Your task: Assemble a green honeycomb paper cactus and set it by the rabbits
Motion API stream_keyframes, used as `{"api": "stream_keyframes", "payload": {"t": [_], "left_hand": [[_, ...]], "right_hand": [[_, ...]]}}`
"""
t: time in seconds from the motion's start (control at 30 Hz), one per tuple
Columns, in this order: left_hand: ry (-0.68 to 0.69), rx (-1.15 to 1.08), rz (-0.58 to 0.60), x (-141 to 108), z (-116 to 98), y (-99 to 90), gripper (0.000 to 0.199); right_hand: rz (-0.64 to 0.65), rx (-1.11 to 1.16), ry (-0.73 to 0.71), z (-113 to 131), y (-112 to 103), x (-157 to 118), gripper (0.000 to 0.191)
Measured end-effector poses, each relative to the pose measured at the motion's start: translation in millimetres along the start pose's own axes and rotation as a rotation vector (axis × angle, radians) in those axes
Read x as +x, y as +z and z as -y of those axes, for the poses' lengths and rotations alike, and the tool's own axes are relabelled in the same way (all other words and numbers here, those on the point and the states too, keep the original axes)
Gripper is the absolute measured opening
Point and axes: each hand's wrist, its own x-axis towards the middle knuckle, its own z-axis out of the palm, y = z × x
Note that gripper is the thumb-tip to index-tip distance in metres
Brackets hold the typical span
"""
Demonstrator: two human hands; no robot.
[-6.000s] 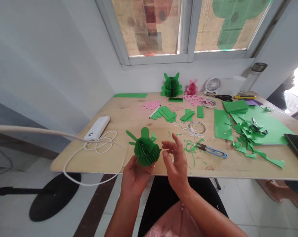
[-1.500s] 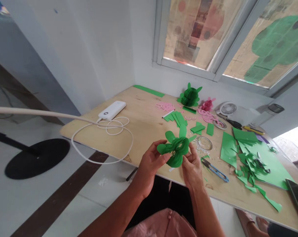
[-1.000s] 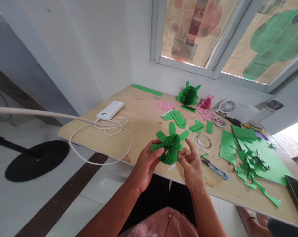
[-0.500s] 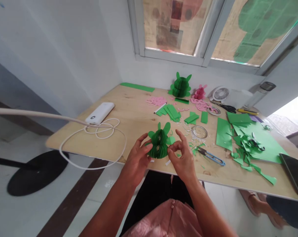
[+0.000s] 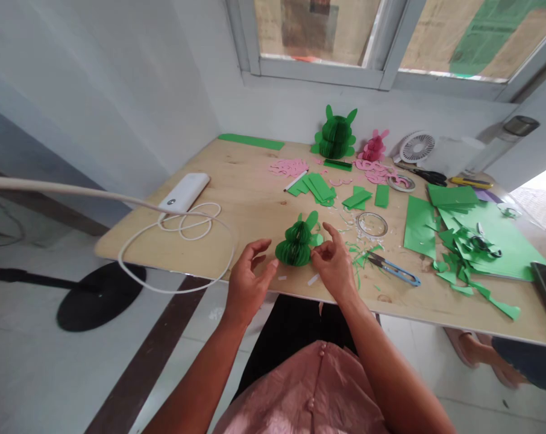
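One small, green, tiered figure of pleated paper [image 5: 295, 244] is seen in the head view, stood near the front edge of the pale wooden table [image 5: 246, 199]. The fingers of the left hand [image 5: 248, 280] are spread, apart from it; those of the right hand [image 5: 334, 265] are bunched at its right edge, and whether paper is pinched cannot be told. The step in hand is judged to be the setting upright of the figure; a light touch seems called for, lest pleats be crushed. Blue-handled metal snips [image 5: 393, 268] are left to the right, curly pink paper scraps [image 5: 288, 167] farther back, below a grey-framed window [image 5: 309, 69].
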Motion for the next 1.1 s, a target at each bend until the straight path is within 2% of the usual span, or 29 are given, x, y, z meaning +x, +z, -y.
{"api": "stream_keyframes", "payload": {"t": [0.1, 0.23, 0.5, 0.7, 0.87, 1.1], "left_hand": [[0.127, 0.286, 0.069, -7.9, 4.5, -11.9, 0.018], [0.262, 0.480, 0.148, -16.5, 1.9, -14.4, 0.009], [0.583, 0.816, 0.311, -33.5, -9.3, 20.5, 0.016], [0.670, 1.110, 0.379, -27.4, -7.9, 36.3, 0.017], [0.727, 1.148, 0.316, -24.1, -0.3, 32.5, 0.017], [0.712, 0.942, 0.204, -24.6, 5.3, 23.6, 0.017]], "right_hand": [[0.000, -0.002, -0.013, -2.1, -1.0, 0.3, 0.064], [-0.001, 0.029, -0.001, -1.8, -2.0, -0.1, 0.061], [0.001, 0.062, 0.043, -2.2, -2.7, 2.9, 0.065], [0.006, 0.071, 0.037, -0.1, -2.9, 3.1, 0.065], [-0.008, 0.044, 0.020, -7.0, -2.2, 6.7, 0.066], [0.032, 0.093, 0.053, -11.1, -5.8, 11.9, 0.068]]}}
